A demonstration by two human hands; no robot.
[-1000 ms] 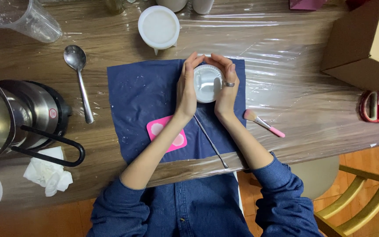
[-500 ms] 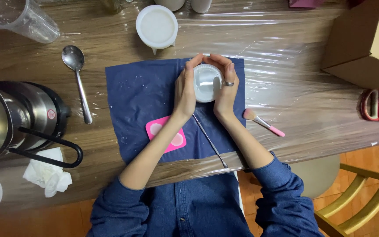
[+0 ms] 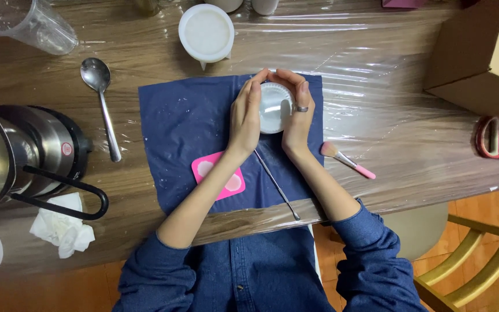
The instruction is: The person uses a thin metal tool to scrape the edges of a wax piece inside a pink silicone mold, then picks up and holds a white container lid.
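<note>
Steel spoon (image 3: 100, 98), pink brush (image 3: 346, 161), cardboard box (image 3: 480, 58), red scissors (image 3: 494, 137).

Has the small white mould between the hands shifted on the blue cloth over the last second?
No. The white mould sits in the same spot near the blue cloth's far edge; left hand and right hand only squeeze closer.

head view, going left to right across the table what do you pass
Steel kettle with black handle → metal spoon → pink rectangular mould → left hand → small white round mould cupped between both hands → right hand → pink-handled brush → red-handled scissors.
</note>
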